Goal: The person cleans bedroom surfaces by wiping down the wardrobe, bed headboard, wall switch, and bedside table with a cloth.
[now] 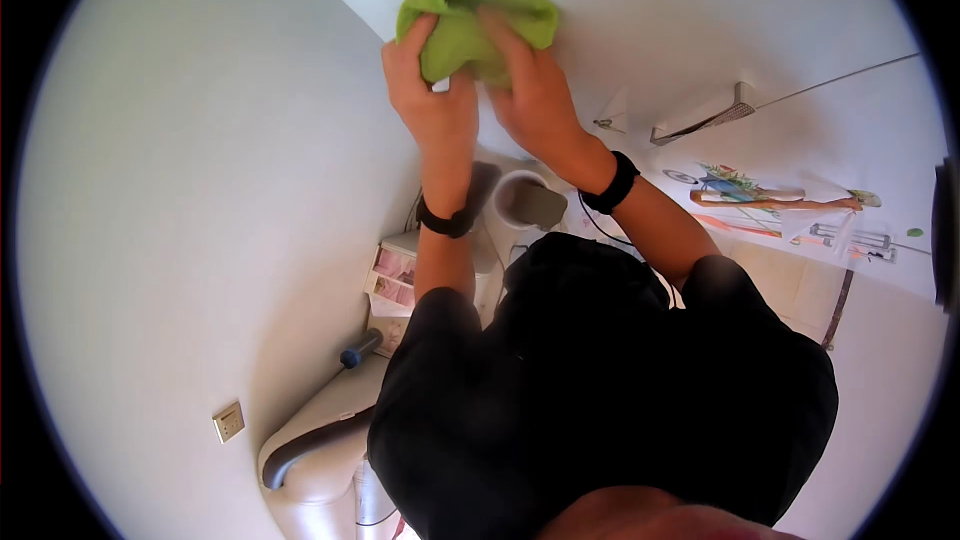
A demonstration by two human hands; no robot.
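Observation:
A bright green cloth (465, 40) is bunched up near the top of the head view, against a pale surface. My left hand (428, 90) grips its lower left side, the thumb laid over the fabric. On the other side my right hand (540, 105) presses into the folds with its fingers closed on the cloth. Some fingertips are hidden by the fabric, and its edges are slightly blurred. Both arms reach upward, with a black band on each wrist.
Right of my hands is a metal handle (705, 118) on a white panel with coloured pictures. Below them stand a round white container (528, 202) and a small drawer box (392, 275) showing pink. A wall socket (228, 422) and a beige padded seat (315, 475) are lower left.

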